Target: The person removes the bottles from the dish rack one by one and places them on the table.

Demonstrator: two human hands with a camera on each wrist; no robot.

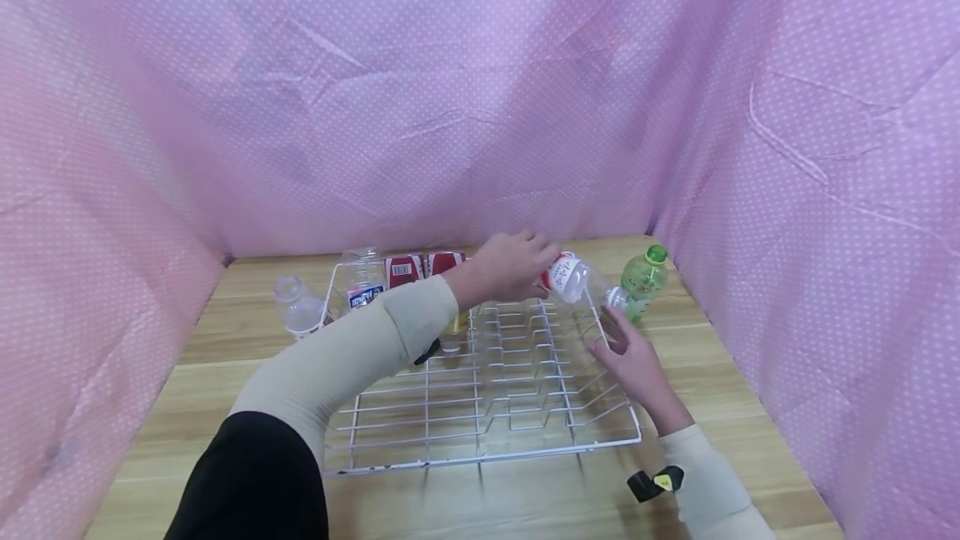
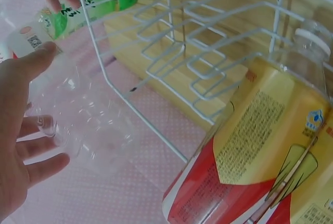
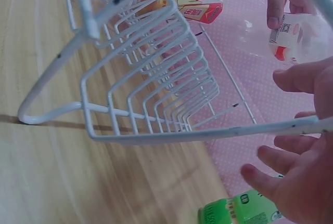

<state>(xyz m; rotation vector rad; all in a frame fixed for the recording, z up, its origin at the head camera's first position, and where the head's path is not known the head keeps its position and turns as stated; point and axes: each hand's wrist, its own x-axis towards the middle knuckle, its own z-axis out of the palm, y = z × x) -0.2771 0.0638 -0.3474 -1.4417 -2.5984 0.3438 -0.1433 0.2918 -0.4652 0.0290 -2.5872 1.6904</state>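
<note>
My left hand (image 1: 513,267) reaches across to the rack's far right corner and grips a clear plastic bottle (image 1: 568,277) with a red and white label. In the left wrist view, its thumb and fingers lie on either side of this see-through bottle (image 2: 96,115). The bottle is tilted, its neck end pointing toward my right hand (image 1: 633,361). That hand has its fingers spread and holds nothing; it is at the right rim of the white wire rack (image 1: 525,455). In the right wrist view, the right hand's fingers (image 3: 268,180) reach past the rack's bar.
A green bottle (image 1: 643,280) stands on the wooden table just beyond the rack's right side. Bottles with red and yellow labels (image 2: 255,141) lie in the rack's back left. Left of the rack is another clear bottle (image 1: 300,311). Pink dotted cloth (image 1: 450,107) surrounds the table.
</note>
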